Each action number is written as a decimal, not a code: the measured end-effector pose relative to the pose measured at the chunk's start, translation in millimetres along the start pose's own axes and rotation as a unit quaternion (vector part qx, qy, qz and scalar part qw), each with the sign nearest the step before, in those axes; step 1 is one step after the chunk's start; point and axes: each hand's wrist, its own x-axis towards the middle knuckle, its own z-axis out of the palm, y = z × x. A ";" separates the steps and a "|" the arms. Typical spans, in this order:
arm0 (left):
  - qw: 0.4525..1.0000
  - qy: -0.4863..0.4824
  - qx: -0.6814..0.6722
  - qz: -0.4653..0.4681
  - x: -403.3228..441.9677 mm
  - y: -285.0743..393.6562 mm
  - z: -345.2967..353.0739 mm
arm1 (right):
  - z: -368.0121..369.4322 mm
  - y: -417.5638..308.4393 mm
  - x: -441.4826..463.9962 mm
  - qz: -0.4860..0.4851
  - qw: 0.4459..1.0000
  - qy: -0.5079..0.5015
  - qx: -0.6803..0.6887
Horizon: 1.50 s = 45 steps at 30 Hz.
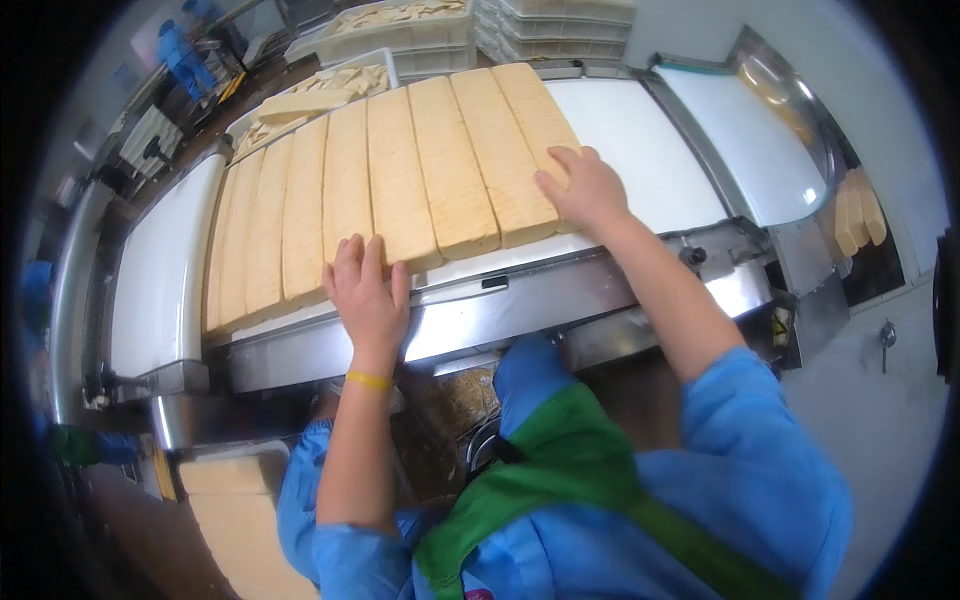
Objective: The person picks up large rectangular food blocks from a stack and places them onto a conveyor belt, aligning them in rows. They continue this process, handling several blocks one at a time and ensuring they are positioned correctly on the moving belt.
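Note:
Several long pale-yellow loaves (pixel 400 165) lie side by side on a white conveyor belt (pixel 640 150), their near ends toward me. My left hand (pixel 365 290) rests with spread fingers on the near ends of the middle loaves; a yellow band is round its wrist. My right hand (pixel 585 188) touches the right side of the rightmost loaf near its front end, fingers apart. Neither hand is wrapped round anything. A metal rail (pixel 520 310) runs along the belt's front edge.
Behind the belt stands a crate (pixel 390 68) of cut pieces, with stacked white trays (pixel 560 30) beyond. More loaves (pixel 860 212) lie at the far right and blocks (pixel 235 510) at the lower left. A person in blue (pixel 183 60) stands at the upper left.

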 end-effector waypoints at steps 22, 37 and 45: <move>0.992 0.078 -0.100 0.001 -4.5 -1.2 8.8 | 31.6 104.7 -95.1 -0.139 0.970 0.194 -0.050; 0.976 0.087 -0.201 -0.004 -7.6 -5.7 -18.0 | 26.8 104.0 -97.7 -0.135 0.973 0.180 -0.050; 0.981 0.076 -0.181 -0.006 -42.4 -43.6 -120.9 | 32.8 104.3 -98.5 -0.106 0.977 0.178 -0.053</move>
